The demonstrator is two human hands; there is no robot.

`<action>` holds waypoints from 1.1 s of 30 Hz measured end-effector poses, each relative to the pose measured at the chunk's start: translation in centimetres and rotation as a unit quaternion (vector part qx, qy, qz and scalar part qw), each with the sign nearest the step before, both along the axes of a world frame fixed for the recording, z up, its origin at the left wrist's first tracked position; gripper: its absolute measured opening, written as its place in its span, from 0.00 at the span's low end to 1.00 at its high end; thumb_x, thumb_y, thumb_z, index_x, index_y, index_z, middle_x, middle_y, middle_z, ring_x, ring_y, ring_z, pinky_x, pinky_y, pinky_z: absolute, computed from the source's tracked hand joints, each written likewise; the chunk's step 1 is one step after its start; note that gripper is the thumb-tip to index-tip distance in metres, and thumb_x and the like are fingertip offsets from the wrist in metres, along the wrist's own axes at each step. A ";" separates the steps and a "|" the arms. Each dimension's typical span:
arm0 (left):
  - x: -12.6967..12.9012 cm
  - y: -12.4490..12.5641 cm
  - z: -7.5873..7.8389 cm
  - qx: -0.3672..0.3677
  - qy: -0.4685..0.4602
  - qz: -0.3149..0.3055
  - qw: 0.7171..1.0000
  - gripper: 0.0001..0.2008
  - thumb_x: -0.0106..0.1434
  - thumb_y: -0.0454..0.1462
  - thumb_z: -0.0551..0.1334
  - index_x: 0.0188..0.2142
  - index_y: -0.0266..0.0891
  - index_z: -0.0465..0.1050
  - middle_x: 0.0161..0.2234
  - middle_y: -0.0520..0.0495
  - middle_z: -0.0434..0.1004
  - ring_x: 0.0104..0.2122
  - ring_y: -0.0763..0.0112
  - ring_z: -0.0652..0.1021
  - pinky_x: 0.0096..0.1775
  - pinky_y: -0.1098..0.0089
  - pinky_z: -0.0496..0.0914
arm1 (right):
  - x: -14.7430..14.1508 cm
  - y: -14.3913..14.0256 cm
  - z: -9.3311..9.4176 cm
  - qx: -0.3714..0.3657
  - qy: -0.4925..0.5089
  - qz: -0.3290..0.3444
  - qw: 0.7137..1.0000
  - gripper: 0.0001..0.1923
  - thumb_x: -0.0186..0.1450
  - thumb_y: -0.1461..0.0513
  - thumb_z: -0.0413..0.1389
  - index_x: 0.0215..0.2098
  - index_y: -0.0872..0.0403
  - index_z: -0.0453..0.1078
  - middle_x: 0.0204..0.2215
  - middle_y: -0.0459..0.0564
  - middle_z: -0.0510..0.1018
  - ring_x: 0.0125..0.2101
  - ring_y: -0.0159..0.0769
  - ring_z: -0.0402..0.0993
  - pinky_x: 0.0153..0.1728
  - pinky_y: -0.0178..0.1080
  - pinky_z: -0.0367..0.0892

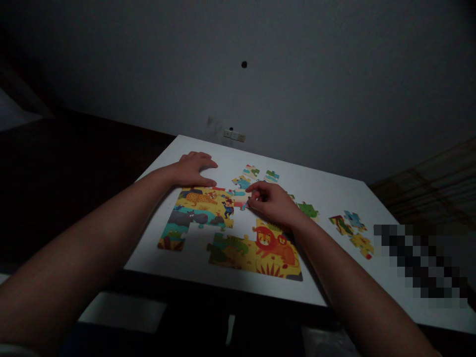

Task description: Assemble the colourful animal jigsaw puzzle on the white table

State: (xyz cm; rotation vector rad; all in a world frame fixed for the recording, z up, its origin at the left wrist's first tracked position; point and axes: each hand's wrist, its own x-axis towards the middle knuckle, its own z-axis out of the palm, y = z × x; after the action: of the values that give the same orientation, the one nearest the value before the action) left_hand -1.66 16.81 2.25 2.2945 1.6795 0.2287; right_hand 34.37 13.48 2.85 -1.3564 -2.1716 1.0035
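Note:
My right hand (pixel 275 202) is closed, thumb and fingertips pinching the edge of a pale pink and blue puzzle piece (pixel 241 197). That piece lies at the right side of a joined puzzle section (pixel 201 203) showing a leopard and a hippo; I cannot tell whether the two interlock. Fingers spread, my left hand (pixel 195 169) rests flat on the table above this section's top edge, with its thumb close to it. Nearer the front edge is another joined section (pixel 260 250) with lions and a crocodile. A gap of bare table separates part of the two sections.
Loose puzzle pieces (pixel 272 175) lie behind my right hand, and a green piece (pixel 308 210) sits beside its wrist. Several more pieces (pixel 349 227) are at the right of the white table (pixel 323 277). A wall with sockets (pixel 234 135) stands behind.

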 end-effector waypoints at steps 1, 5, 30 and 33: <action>0.0 0.0 0.0 0.000 -0.002 -0.001 1.000 0.51 0.66 0.72 0.69 0.81 0.54 0.79 0.88 0.39 0.67 0.84 0.30 0.66 0.83 0.36 0.58 | 0.0 0.0 0.1 0.002 -0.003 0.001 1.000 0.16 0.68 0.59 0.69 0.53 0.46 0.86 0.40 0.51 0.87 0.38 0.47 0.82 0.42 0.48 0.75; 0.0 0.0 0.1 0.000 -0.006 -0.003 1.000 0.51 0.65 0.72 0.70 0.80 0.54 0.80 0.88 0.40 0.68 0.85 0.32 0.66 0.84 0.37 0.58 | 0.0 -0.1 0.1 0.005 -0.003 -0.001 1.000 0.15 0.68 0.59 0.68 0.53 0.45 0.86 0.40 0.51 0.87 0.38 0.47 0.82 0.41 0.49 0.76; 0.0 0.0 0.0 0.003 0.000 -0.002 1.000 0.53 0.65 0.73 0.70 0.81 0.52 0.79 0.88 0.37 0.68 0.85 0.30 0.65 0.84 0.36 0.58 | 1.7 1.6 0.2 0.037 0.097 -0.089 0.991 0.11 0.67 0.58 0.66 0.46 0.46 0.86 0.36 0.51 0.87 0.37 0.47 0.82 0.41 0.47 0.74; 0.0 0.0 -0.1 0.004 -0.003 0.000 1.000 0.52 0.65 0.72 0.71 0.80 0.53 0.80 0.88 0.38 0.68 0.85 0.29 0.65 0.84 0.34 0.58 | 1.8 1.5 0.7 0.050 0.076 -0.096 0.991 0.14 0.66 0.59 0.64 0.48 0.47 0.89 0.39 0.53 0.91 0.37 0.50 0.83 0.41 0.49 0.74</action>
State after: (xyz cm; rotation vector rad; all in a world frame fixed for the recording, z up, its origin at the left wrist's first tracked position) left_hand -1.70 16.85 2.20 2.2975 1.6778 0.2415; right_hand 36.16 14.94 3.52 -1.3657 -1.9137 0.8829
